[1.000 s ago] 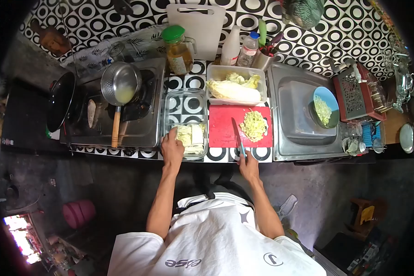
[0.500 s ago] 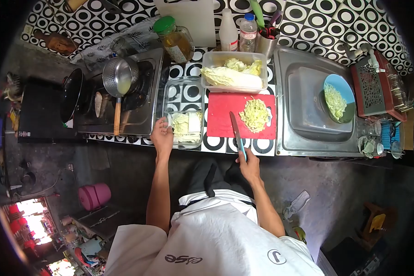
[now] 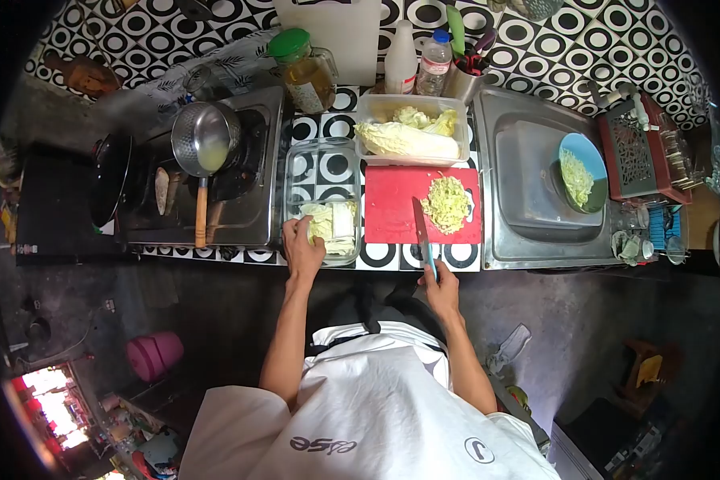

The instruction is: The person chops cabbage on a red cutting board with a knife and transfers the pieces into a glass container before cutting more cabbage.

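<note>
My right hand (image 3: pixel 442 290) is wrapped around the light blue handle of a knife (image 3: pixel 422 224). Its blade lies over the red cutting board (image 3: pixel 388 204), beside a pile of chopped cabbage (image 3: pixel 447 206). At the front left corner of a clear rectangular container (image 3: pixel 296 172), my left hand (image 3: pixel 302 246) reaches in with thumb and fingers apart, at the cut cabbage pieces (image 3: pixel 334 221). Whether the fingertips grip a piece is not clear. Behind the board stands a plastic tub (image 3: pixel 368 158) holding larger cabbage pieces (image 3: pixel 408 141).
Left is a stove (image 3: pixel 256 216) with a wooden-handled saucepan (image 3: pixel 208 132). A jug with a green lid (image 3: pixel 306 80) and bottles stand along the tiled wall. On the right, a blue bowl (image 3: pixel 569 148) of shredded cabbage rests on an upturned plastic tub (image 3: pixel 528 180) in the sink (image 3: pixel 500 248).
My left hand has moved right, from beside the clear container to the cabbage in it. My right hand has shifted the knife slightly right, closer to the chopped pile.
</note>
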The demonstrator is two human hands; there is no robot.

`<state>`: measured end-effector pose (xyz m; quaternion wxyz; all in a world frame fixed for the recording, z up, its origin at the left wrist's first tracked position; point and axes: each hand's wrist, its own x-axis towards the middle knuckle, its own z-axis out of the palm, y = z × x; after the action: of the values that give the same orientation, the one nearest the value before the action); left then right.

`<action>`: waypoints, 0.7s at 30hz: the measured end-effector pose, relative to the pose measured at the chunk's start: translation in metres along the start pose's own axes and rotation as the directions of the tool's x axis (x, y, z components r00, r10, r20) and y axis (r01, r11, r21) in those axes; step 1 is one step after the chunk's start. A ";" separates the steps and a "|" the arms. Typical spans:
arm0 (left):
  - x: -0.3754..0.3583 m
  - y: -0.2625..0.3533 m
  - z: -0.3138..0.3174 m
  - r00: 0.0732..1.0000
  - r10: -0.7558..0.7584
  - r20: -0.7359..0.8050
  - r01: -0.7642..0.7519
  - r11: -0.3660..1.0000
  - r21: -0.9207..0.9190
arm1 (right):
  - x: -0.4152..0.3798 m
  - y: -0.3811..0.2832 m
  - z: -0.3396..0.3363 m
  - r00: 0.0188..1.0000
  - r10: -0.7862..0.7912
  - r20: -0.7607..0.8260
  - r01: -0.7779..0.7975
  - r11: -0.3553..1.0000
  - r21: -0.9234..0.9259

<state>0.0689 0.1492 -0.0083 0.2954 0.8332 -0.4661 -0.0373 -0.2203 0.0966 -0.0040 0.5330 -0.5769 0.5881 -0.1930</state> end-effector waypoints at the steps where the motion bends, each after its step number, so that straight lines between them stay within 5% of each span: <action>1: -0.001 0.009 -0.007 0.997 0.074 -0.032 -0.071 0.994 0.079 | -0.001 0.001 0.001 1.000 0.024 -0.004 -0.024 1.000 -0.003; 3: -0.005 0.017 -0.016 0.998 0.056 0.004 -0.056 0.998 0.010 | -0.005 0.002 0.003 1.000 0.015 -0.019 -0.016 0.999 -0.029; 5: -0.009 0.014 -0.018 0.931 0.132 0.340 -0.112 0.991 -0.076 | -0.007 -0.004 0.004 0.997 0.071 -0.011 -0.071 0.997 0.012; 10: 0.007 0.015 -0.019 0.824 0.051 0.564 -0.012 0.997 -0.072 | -0.010 -0.006 0.010 0.996 0.090 -0.025 -0.090 0.996 0.015; 14: 0.008 0.012 -0.007 0.828 0.091 0.553 -0.133 0.990 0.037 | -0.007 -0.006 0.015 0.997 0.072 -0.024 -0.072 0.997 0.006; 21: 0.009 0.016 -0.017 0.863 0.129 0.488 -0.116 0.992 -0.056 | 0.005 -0.018 0.010 0.996 0.013 -0.086 -0.031 0.978 -0.208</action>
<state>0.0681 0.1435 0.0157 0.1797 0.7615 -0.5770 -0.2344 -0.2021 0.0917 0.0052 0.4462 -0.6146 0.6334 -0.1483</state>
